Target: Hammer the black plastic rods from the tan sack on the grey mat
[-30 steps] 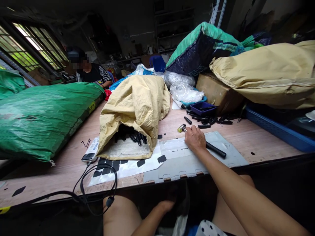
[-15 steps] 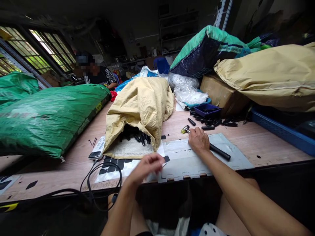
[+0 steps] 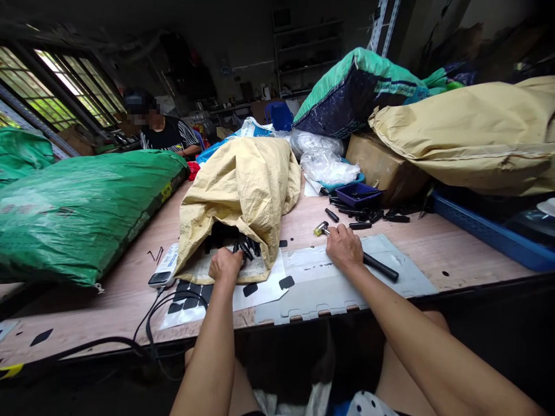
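My left hand (image 3: 225,264) is at the mouth of a beige sack (image 3: 247,179), its fingers curled against black handles (image 3: 248,249) that lie inside. It appears closed on one black handle, though the fingertips are partly hidden. My right hand (image 3: 344,246) is wrapped round a small hammer near its head, resting on a grey board (image 3: 303,294). The hammer's yellowish-tipped head pokes out to the left, and its black grip (image 3: 380,267) points right. Between the hands lies a white sheet with black stickers (image 3: 287,282), partly under the sack.
A bulging green sack (image 3: 87,208) fills the left. A power bank (image 3: 163,271) with a black cable lies by the beige sack. Beyond my right hand are loose black handles, a purple tray (image 3: 358,195), a cardboard box (image 3: 385,167) and a blue crate (image 3: 489,231). Another person sits behind.
My left hand has moved from above the sheet, up and left, to the black handles in the sack's mouth. My right hand keeps hold of the hammer. The view has shifted slightly.
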`<act>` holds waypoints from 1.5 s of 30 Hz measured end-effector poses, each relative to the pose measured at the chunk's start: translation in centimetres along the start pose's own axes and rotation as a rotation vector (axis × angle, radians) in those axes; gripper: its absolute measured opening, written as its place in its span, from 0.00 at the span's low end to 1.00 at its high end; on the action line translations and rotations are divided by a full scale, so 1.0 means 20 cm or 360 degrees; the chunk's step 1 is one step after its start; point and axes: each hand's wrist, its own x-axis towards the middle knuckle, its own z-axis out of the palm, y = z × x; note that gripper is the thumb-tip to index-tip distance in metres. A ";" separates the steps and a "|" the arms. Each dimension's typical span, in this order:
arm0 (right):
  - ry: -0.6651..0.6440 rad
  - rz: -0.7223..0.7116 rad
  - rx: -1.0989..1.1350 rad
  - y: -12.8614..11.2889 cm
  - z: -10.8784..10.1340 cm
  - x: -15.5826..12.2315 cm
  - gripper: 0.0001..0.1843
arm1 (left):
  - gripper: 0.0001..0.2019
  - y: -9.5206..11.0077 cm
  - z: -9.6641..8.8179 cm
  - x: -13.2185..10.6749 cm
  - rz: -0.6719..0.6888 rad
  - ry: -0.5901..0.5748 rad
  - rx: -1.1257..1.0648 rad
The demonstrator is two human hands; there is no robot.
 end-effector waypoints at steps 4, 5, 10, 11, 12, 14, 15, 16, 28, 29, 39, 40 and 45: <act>-0.0001 0.0003 0.0008 0.00 0.00 0.00 0.19 | 0.15 -0.10 -0.04 -0.18 0.0143 0.0225 -0.0141; 0.0001 0.0001 0.0008 0.00 0.00 0.00 0.19 | 0.15 -0.11 -0.05 -0.25 0.0248 0.0318 -0.0261; 0.0017 -0.0009 -0.0009 0.00 0.00 0.00 0.18 | 0.10 0.01 0.03 -0.57 0.1223 -0.0065 -0.0739; 0.0021 -0.0008 -0.0010 0.00 0.00 0.00 0.18 | 0.08 0.06 0.07 -0.61 0.1352 -0.0192 -0.0738; 0.0026 -0.0007 -0.0010 0.00 0.00 0.00 0.18 | 0.07 0.10 0.12 -0.63 0.1436 -0.0282 -0.0716; 0.0033 -0.0012 -0.0007 0.01 0.00 0.00 0.18 | 0.06 0.19 0.22 -0.63 0.1500 -0.0362 -0.0645; 0.0036 -0.0014 -0.0005 0.01 0.01 0.00 0.18 | 0.06 0.22 0.27 -0.62 0.1504 -0.0373 -0.0604; 0.0038 -0.0015 -0.0004 0.01 0.01 0.00 0.17 | 0.06 0.25 0.31 -0.60 0.1497 -0.0374 -0.0563; -0.0058 -0.0017 0.0157 0.04 -0.03 0.02 0.17 | 0.08 0.28 0.39 -0.51 0.1267 -0.0491 -0.0692; -0.0028 -0.0026 0.0231 0.05 -0.06 0.02 0.17 | 0.08 0.28 0.39 -0.51 0.1268 -0.0488 -0.0695; 0.0122 -0.0528 0.1197 0.03 -0.22 -0.24 0.16 | 0.10 0.27 0.40 -0.50 0.1268 -0.0507 -0.0746; 0.0101 -0.0545 0.1193 0.03 -0.22 -0.26 0.16 | 0.10 0.27 0.40 -0.50 0.1267 -0.0508 -0.0755; 0.0172 -0.0597 0.1158 -0.02 -0.21 -0.32 0.16 | 0.10 0.27 0.40 -0.50 0.1268 -0.0531 -0.0789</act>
